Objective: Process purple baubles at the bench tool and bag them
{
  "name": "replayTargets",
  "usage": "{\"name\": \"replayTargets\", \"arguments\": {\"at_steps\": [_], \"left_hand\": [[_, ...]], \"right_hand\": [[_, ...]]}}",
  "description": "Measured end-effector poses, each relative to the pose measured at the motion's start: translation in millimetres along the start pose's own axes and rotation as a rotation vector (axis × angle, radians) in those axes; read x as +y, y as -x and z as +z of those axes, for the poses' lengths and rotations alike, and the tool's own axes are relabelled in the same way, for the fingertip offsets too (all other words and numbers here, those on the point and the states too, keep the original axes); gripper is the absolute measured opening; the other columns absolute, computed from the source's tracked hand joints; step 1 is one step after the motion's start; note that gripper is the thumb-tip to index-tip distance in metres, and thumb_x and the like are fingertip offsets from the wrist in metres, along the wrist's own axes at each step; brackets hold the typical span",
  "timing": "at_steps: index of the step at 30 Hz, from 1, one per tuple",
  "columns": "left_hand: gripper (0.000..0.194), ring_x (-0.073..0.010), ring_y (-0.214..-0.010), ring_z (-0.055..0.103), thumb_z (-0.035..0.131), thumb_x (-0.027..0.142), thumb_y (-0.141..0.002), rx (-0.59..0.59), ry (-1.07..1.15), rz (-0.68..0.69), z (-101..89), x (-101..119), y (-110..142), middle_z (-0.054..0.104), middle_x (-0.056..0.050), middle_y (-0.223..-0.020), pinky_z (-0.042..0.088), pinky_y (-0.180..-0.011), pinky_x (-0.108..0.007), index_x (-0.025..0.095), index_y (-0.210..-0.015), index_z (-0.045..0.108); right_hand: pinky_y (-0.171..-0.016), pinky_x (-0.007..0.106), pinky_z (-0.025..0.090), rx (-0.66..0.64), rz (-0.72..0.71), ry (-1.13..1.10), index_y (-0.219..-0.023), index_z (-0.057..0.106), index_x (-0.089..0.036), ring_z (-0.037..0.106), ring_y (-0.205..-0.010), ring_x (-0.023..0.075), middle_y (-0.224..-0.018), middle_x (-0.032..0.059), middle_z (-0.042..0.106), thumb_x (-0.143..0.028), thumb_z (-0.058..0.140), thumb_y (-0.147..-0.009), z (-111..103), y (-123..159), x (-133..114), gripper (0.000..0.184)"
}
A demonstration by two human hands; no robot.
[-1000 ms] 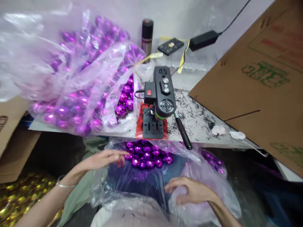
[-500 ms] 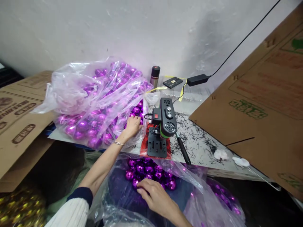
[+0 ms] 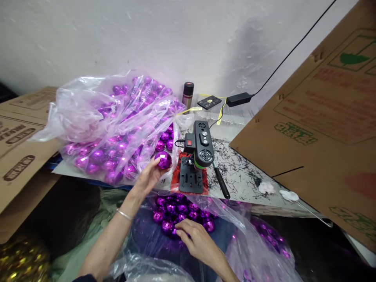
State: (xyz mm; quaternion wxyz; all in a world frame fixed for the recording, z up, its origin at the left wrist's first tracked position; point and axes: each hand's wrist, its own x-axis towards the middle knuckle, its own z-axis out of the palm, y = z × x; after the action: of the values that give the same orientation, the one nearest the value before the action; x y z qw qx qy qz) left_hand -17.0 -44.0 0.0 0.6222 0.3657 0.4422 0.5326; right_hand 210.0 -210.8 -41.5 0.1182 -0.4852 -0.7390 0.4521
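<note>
My left hand (image 3: 149, 176) is closed on a shiny purple ball ornament (image 3: 163, 159), just left of a small black bench machine (image 3: 203, 144). Behind it, more of these ornaments show through the mouth of a clear plastic bag (image 3: 88, 133). My right hand (image 3: 196, 239) hovers low over a pile of purple ball ornaments (image 3: 182, 209) lying on plastic sheeting in front of the bench. Its fingers are loosely curved with the thumb apart, and I see nothing held in them.
A lever with a black handle (image 3: 221, 183) sticks out beside the machine. Black scraps litter the bench (image 3: 235, 164). A bottle (image 3: 188, 94), a phone (image 3: 209, 102) and a power adapter (image 3: 240, 99) stand near the wall. Cardboard boxes flank both sides, including a large box (image 3: 311, 129) at right.
My left hand has come out of the bag mouth toward me, now with a purple ball ornament in it. My right hand stays over the pile, moved only slightly.
</note>
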Motion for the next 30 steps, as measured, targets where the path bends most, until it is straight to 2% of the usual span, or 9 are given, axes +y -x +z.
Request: {"name": "replayTargets", "arguments": {"at_steps": [2,4,9,11,13,17,20,25,30], "left_hand": [[0.041,-0.0253,-0.093,0.079,0.072,0.052,-0.091,-0.037,0.147,-0.146,7.9,-15.1,19.1,0.081,-0.012,-0.107,0.07,-0.087,-0.041,0.017,-0.111,0.073],[0.039,-0.0246,-0.091,0.079,0.067,0.053,-0.095,-0.053,0.181,-0.233,16.7,-32.3,29.9,0.081,-0.013,-0.105,0.07,-0.085,-0.04,0.017,-0.109,0.072],[0.052,-0.0227,-0.087,0.078,0.073,0.066,-0.09,-0.039,0.043,-0.228,31.4,-75.2,26.3,0.08,-0.01,-0.102,0.065,-0.07,-0.033,0.02,-0.114,0.07],[0.064,-0.0224,-0.085,0.077,0.075,0.074,-0.086,-0.002,-0.088,-0.165,34.7,-89.3,18.6,0.08,-0.008,-0.098,0.063,-0.068,-0.032,0.02,-0.119,0.069],[0.072,-0.0243,-0.093,0.078,0.076,0.076,-0.083,0.023,-0.225,-0.053,37.9,-100.8,11.3,0.081,-0.008,-0.104,0.064,-0.079,-0.035,0.02,-0.128,0.068],[0.07,-0.03,-0.12,0.074,0.084,0.064,-0.082,0.042,-0.515,0.219,43.2,-116.6,3.7,0.079,-0.011,-0.128,0.057,-0.108,-0.047,0.021,-0.135,0.068],[0.063,-0.0336,-0.122,0.072,0.089,0.053,-0.083,0.057,-0.733,0.345,44.6,-122.4,1.1,0.078,-0.012,-0.129,0.052,-0.113,-0.054,0.023,-0.135,0.07],[0.063,-0.0318,-0.115,0.074,0.091,0.046,-0.085,0.015,-0.865,0.45,48.1,-124.6,-7.8,0.079,-0.011,-0.123,0.056,-0.107,-0.049,0.024,-0.139,0.067],[0.065,-0.0342,-0.121,0.073,0.092,0.047,-0.085,-0.012,-0.929,0.491,52.4,-125.6,-10.4,0.078,-0.013,-0.129,0.051,-0.115,-0.054,0.023,-0.14,0.066]], "right_hand": [[-0.1,0.032,0.058,0.032,-0.037,-0.001,-0.122,0.077,-0.023,0.077,-0.111,0.0212,-0.117,0.0084,0.082,-0.034,0.046,-0.111,0.1,-2.4,-0.8,0.035],[-0.1,0.031,0.058,0.042,-0.059,0.001,-0.121,0.077,-0.023,0.078,-0.111,0.0211,-0.116,0.0081,0.082,-0.034,0.047,-0.111,3.8,-4.0,-2.8,0.034],[-0.099,0.028,0.058,0.023,-0.04,0.015,-0.122,0.078,-0.023,0.078,-0.11,0.0195,-0.117,0.0071,0.083,-0.034,0.052,-0.11,25.9,-1.3,-4.3,0.031],[-0.1,0.027,0.057,0.001,-0.022,0.007,-0.122,0.078,-0.023,0.078,-0.11,0.0186,-0.118,0.0063,0.084,-0.034,0.054,-0.109,36.1,1.3,-3.3,0.03],[-0.1,0.026,0.057,-0.024,-0.003,-0.006,-0.122,0.079,-0.023,0.078,-0.109,0.0186,-0.117,0.006,0.084,-0.033,0.055,-0.108,44.4,3.7,-2.1,0.029],[-0.099,0.026,0.057,-0.013,0.001,-0.042,-0.122,0.079,-0.023,0.078,-0.108,0.0181,-0.115,0.0055,0.084,-0.033,0.055,-0.108,50.1,6.5,-0.2,0.029],[-0.1,0.026,0.057,0.019,0.012,-0.066,-0.122,0.078,-0.023,0.077,-0.109,0.0179,-0.116,0.0058,0.083,-0.032,0.054,-0.108,44.7,7.6,0.4,0.03],[-0.1,0.028,0.058,0.065,0.058,-0.093,-0.122,0.079,-0.022,0.078,-0.111,0.0196,-0.116,0.0075,0.083,-0.031,0.055,-0.108,30.9,9.6,1.9,0.029],[-0.099,0.029,0.06,0.11,0.01,-0.085,-0.125,0.077,-0.024,0.078,-0.11,0.0188,-0.117,0.0071,0.083,-0.034,0.048,-0.111,20.0,12.6,6.1,0.033]]}}
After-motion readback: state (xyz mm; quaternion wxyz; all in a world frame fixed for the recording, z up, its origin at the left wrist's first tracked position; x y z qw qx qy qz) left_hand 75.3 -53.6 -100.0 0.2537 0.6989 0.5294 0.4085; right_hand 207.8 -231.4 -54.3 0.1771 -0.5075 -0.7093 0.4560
